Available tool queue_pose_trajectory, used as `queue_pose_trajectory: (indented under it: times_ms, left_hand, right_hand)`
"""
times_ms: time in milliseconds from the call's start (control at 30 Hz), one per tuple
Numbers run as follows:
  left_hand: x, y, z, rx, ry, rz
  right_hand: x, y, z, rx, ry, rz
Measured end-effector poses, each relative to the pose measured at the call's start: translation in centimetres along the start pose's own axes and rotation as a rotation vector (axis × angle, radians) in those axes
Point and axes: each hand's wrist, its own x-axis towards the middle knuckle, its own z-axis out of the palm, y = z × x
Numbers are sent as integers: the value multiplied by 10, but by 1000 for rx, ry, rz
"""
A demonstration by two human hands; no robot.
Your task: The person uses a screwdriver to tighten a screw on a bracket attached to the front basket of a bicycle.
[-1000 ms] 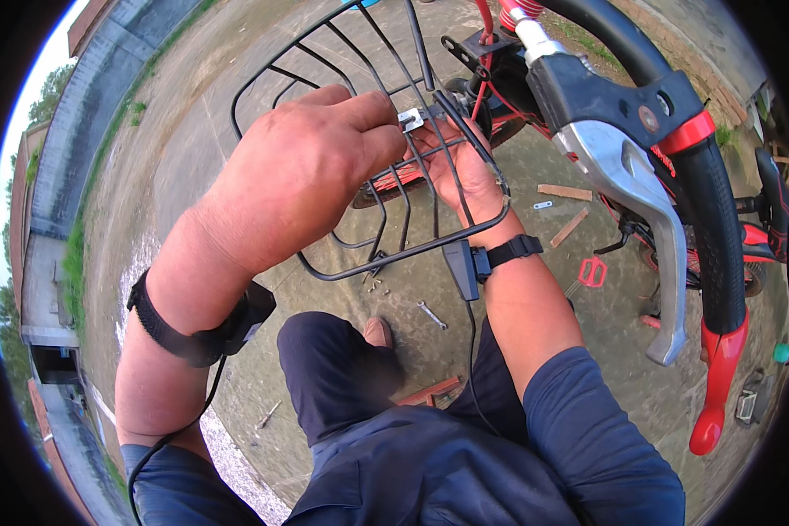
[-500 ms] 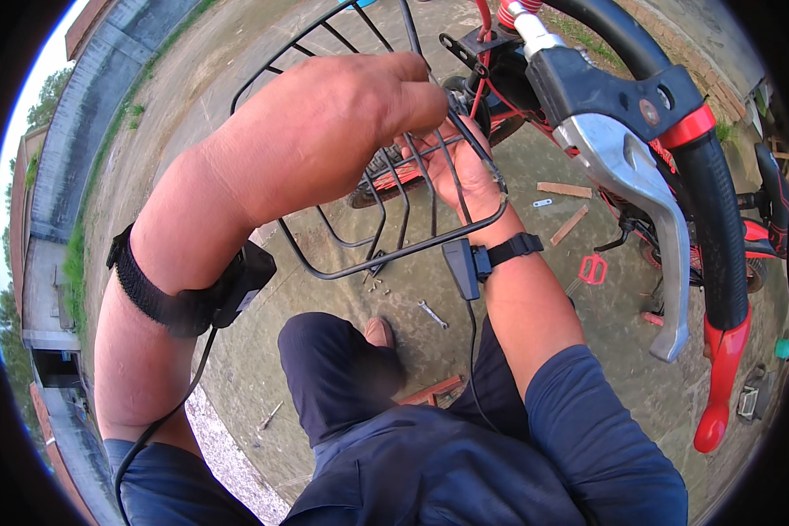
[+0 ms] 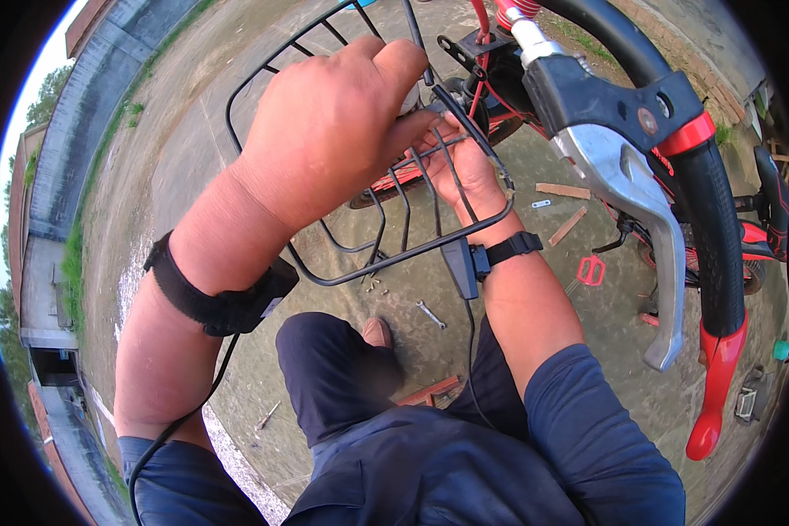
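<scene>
My left hand (image 3: 329, 123) reaches over the black wire bicycle basket (image 3: 386, 263) and pinches a small metal part at the basket's back wall, near the bracket (image 3: 465, 48). My right hand (image 3: 465, 171) is under and behind the wires at the same spot, fingers curled on the basket wires; what it grips is partly hidden. Both wrists carry black straps with cables. The handlebar grip (image 3: 719, 237) and silver brake lever (image 3: 640, 219) of the red bicycle fill the upper right.
On the dirt ground lie a small wrench (image 3: 430, 314), several screws (image 3: 375, 282), a red pedal (image 3: 590, 270) and wood strips (image 3: 563, 190). My knee (image 3: 337, 377) and shoe (image 3: 379, 333) are below the basket. A concrete wall (image 3: 88, 131) runs at the left.
My left hand has moved up and to the right over the basket rim toward the bracket. The right hand has stayed at the back wall of the basket.
</scene>
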Motion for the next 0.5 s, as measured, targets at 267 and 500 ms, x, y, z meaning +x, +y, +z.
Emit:
queue_pose_trajectory:
  times_ms: [267,500]
  left_hand:
    - [5,0,-6,-121,-25,94]
    - [-6,-5,-2,-114,48,3]
  right_hand:
    - [-3,-7,6,-173,-43,-37]
    - [1,-6,0,-129,-88,17]
